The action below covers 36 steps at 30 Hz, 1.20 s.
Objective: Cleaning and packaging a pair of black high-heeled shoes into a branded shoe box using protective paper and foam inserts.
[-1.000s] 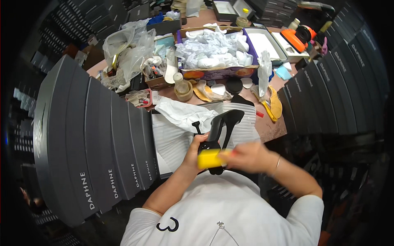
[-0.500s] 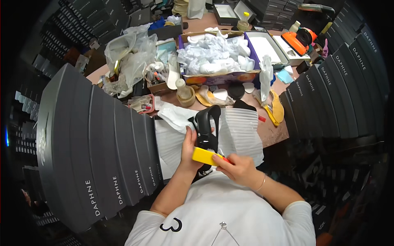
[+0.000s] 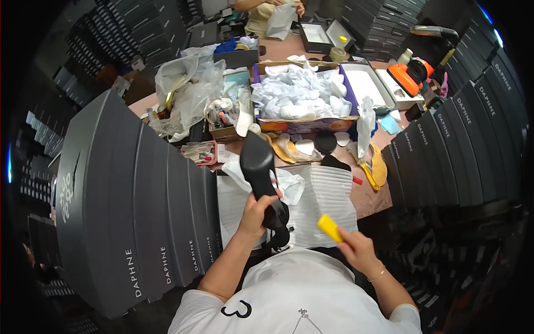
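Hiding part of black shoe (image 3: 257,161): left grip (image 3: 255,215).

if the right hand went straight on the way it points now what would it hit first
The right hand, yellow block leading, would probably pass over the pleated white sheet and meet the black shoe first, though depth is unclear; if low, the sheet comes first.

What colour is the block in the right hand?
The block is yellow; the head view shows it best.
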{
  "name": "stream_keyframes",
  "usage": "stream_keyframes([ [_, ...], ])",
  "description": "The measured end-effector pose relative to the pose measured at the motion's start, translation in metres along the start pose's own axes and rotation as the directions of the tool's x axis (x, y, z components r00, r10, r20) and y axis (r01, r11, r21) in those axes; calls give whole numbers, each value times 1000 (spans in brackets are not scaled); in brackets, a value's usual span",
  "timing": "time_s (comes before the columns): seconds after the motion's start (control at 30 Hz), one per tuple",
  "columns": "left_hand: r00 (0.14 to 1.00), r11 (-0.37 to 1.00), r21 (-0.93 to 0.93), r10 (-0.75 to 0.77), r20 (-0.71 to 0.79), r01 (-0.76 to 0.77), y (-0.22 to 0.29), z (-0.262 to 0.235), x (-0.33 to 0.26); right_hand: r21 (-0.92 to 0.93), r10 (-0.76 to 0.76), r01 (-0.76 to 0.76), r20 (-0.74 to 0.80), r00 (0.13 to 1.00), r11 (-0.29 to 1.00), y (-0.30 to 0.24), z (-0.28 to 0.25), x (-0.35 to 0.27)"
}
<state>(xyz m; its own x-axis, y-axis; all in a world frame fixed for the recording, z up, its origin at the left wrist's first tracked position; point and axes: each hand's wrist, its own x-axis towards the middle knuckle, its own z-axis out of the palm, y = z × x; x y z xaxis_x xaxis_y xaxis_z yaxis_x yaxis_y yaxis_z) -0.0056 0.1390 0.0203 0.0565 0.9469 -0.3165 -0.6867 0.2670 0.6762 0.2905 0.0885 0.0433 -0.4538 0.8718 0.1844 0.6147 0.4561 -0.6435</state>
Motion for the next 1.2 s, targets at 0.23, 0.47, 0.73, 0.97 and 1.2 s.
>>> stream_keyframes([
  [0.23, 909, 885, 465, -189, 371, -5, -28, 5, -19, -90, -282, 274, -97, 954, 958, -43, -15, 58],
  [0.47, 888, 737, 668, -372, 270, 106, -34, 2, -31, -514, -295, 208, -93, 951, 832, 10, -39, 86],
  [0.73, 889, 723, 664, -414, 196, 190, -39, 9, -34, -384, -428, 393, -6, 904, 835, 11, -28, 80],
  [0.97, 905, 710, 686, -383, 187, 158, -32, -3, -39, -460, -288, 237, -43, 957, 855, 43, -17, 90],
  [1.2, 905, 729, 641, -407, 123, 241, -26, -6, -48, -425, -144, 60, -169, 975, 903, 77, -10, 95],
])
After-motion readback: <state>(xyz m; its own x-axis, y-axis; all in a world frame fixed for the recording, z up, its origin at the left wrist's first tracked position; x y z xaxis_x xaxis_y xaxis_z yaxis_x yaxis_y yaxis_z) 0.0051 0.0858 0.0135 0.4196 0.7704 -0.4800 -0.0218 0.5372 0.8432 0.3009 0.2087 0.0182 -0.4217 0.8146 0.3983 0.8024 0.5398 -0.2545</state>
